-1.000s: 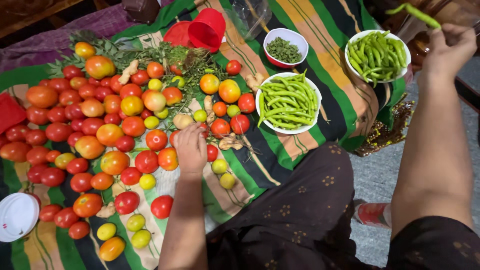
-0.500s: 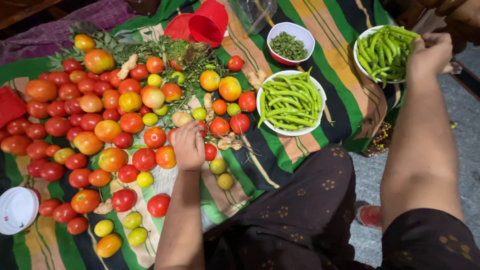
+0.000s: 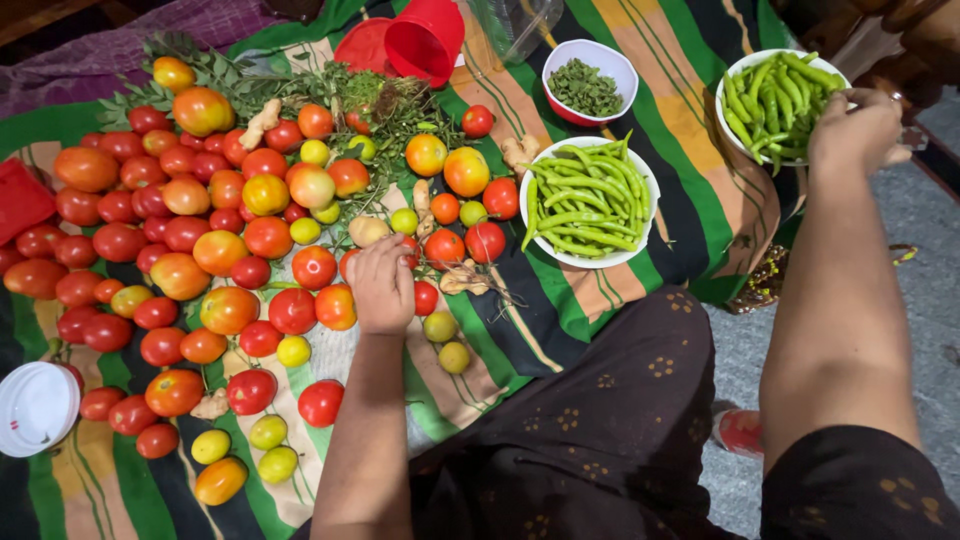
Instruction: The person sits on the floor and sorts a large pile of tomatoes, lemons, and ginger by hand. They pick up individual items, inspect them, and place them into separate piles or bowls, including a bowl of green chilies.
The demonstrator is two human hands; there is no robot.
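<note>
While right hand (image 3: 852, 132) rests curled on chilli bowl (image 3: 745, 72) rim | left hand (image 3: 381, 283) loosely closed among tomatoes (image 3: 314, 267)

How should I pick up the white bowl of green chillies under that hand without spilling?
Probably by the rim of the white bowl, from its open left side: the right hand covers the right edge, and the green chillies are heaped above the rim.
</note>
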